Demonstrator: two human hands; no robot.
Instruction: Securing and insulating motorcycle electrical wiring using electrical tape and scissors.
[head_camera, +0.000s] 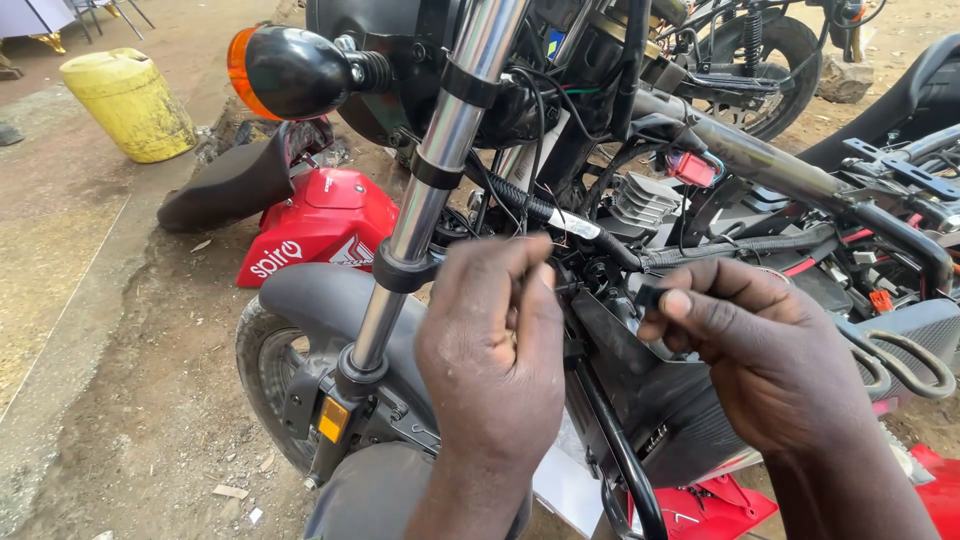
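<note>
A partly stripped motorcycle stands in front of me, its chrome fork leg (425, 170) running down to the front wheel (270, 375). My left hand (495, 345) is curled near a black wiring bundle (560, 215) beside the fork, fingers pinched on a thin wire. My right hand (765, 345) pinches a small black connector (650, 296) close to the frame's black side panel (640, 380). An orange turn signal (285, 70) sticks out at the upper left.
A red body panel (320, 225) and a black seat (225, 185) lie on the dirt behind the wheel. A yellow jerrycan (130, 100) stands at the far left. Another motorcycle's wheel (775, 70) is at the top right. Red plastic pieces (715, 505) lie below.
</note>
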